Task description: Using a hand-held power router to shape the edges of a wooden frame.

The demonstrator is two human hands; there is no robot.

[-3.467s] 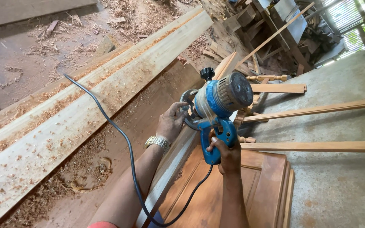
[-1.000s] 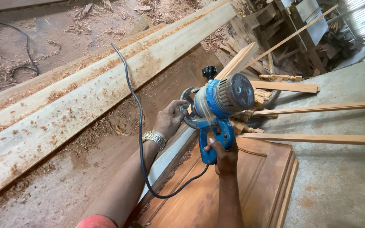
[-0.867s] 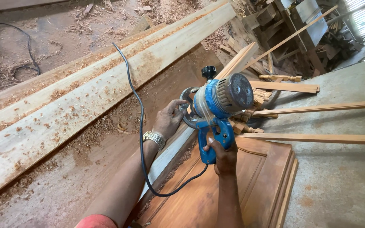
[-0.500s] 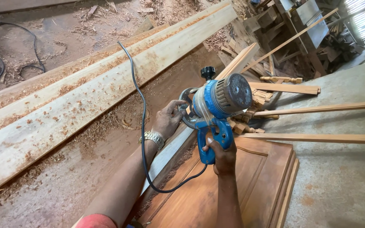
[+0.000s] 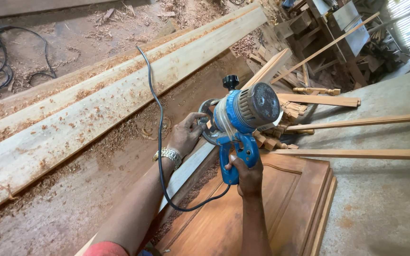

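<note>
The black power cord (image 5: 160, 142) looks like the weak point here: it loops down between the two forearms and back up to the tool, so I judge it could snag on an arm or get dragged toward the cutter if the machine swings. The blue electric router (image 5: 240, 118) sits tilted against the edge of a pale plank (image 5: 188, 168) that runs beside the brown panelled door (image 5: 271, 208), and on such a narrow edge its base could tip. The left hand (image 5: 186, 135) is closed around the round base, arm stretched forward, a metal wristwatch (image 5: 168, 155) showing. The right hand (image 5: 245, 173) grips the blue handle from below, wrist straight. Wood shavings (image 5: 119, 137) litter the long boards (image 5: 72, 128) alongside.
</note>
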